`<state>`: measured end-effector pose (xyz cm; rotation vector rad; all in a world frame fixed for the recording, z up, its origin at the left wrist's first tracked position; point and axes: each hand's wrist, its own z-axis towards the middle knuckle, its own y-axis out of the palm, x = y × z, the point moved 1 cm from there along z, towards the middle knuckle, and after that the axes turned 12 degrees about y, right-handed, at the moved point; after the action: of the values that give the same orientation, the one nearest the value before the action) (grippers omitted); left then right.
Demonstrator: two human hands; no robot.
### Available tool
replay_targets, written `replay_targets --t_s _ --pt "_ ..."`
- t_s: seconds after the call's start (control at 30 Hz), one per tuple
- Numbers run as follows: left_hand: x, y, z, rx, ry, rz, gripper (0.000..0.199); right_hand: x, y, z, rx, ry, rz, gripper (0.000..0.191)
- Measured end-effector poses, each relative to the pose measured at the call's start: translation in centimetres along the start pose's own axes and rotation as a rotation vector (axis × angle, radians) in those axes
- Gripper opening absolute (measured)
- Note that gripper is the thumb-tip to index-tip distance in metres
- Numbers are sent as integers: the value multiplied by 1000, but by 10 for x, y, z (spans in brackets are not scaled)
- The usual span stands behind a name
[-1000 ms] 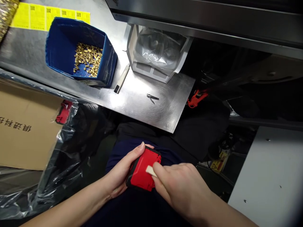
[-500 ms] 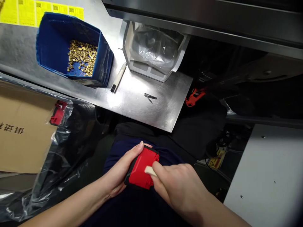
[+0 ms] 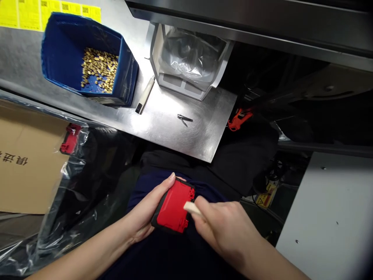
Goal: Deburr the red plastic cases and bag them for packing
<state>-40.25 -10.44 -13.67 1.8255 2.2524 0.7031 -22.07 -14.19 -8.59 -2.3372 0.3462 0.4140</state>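
Note:
A red and black plastic case [image 3: 174, 205] lies tilted over my lap, low in the middle of the view. My left hand [image 3: 151, 212] grips its left side, thumb along the upper corner. In my right hand [image 3: 220, 223] is a pale flat-ended tool [image 3: 192, 208], pinched between thumb and fingers. The tool's tip is at the case's right side, between two red hinge-like parts; whether it touches is unclear. The rest of the tool is hidden inside my right hand.
On the metal table [image 3: 163, 130] stand a blue bin [image 3: 128, 74] of brass pieces and a grey bin [image 3: 182, 88] with a plastic bag. A white-handled tool [image 3: 145, 95] and small clippers [image 3: 184, 118] lie nearby. Another red part [image 3: 70, 139] rests on plastic at left.
The pale tool and my right hand have shifted slightly right, from over the red face toward the case's right edge. My left hand still holds the case.

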Motion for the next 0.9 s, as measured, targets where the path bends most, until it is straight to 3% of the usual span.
replay_targets --t_s 0.1,0.23,0.37,0.47,0.67,0.8,0.9 --pt "0 1 0 -20 43 9 42 -3 -1 3 5 -47 -21 17" --pt "-2 1 -1 4 -2 10 47 -3 -2 6 41 14 -29 21" --pt "-2 3 -2 -1 49 38 45 -3 0 5 29 -52 -14 18" --pt "-1 4 -2 -8 39 34 45 0 0 3 27 6 -20 23" --pt "-2 6 -1 -8 87 93 44 0 -4 4 -19 -67 -27 14" --pt "-2 5 -1 5 3 19 47 4 -7 10 -19 8 -70 21" --pt "-1 4 1 4 -38 9 48 5 -8 12 -26 -96 -61 19"
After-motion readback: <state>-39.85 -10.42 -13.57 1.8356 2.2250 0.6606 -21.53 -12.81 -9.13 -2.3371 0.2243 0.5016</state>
